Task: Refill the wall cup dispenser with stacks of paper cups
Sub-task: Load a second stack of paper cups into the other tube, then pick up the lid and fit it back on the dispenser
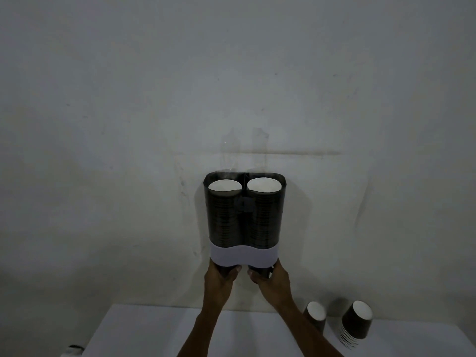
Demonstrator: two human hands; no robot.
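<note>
My left hand [223,275] is wrapped around the dark cup [226,269] poking out under the dispenser's left chute, fingers curled shut on it, and my right hand [268,276] is clamped the same way on the cup [260,270] under the right chute. Directly above both hands sits the dispenser's pale collar [243,256], and above that the dark twin-tube dispenser [244,215] fixed to the wall [231,86]. Each tube holds a stack of paper cups reaching nearly to the open top, white insides showing at the left stack [224,186] and the right stack [264,184]. So both look about full to me. Below and to the right of the dispenser, on the white table [159,336], stand a single cup [315,315] and, further right, a short leftover stack [356,323], both tilted. Paper cups are light and crush easily, so I'd judge a grip low on the wall, near the stiff base, safest; nested stacks can bend and slide apart unless supported at both ends.
</note>
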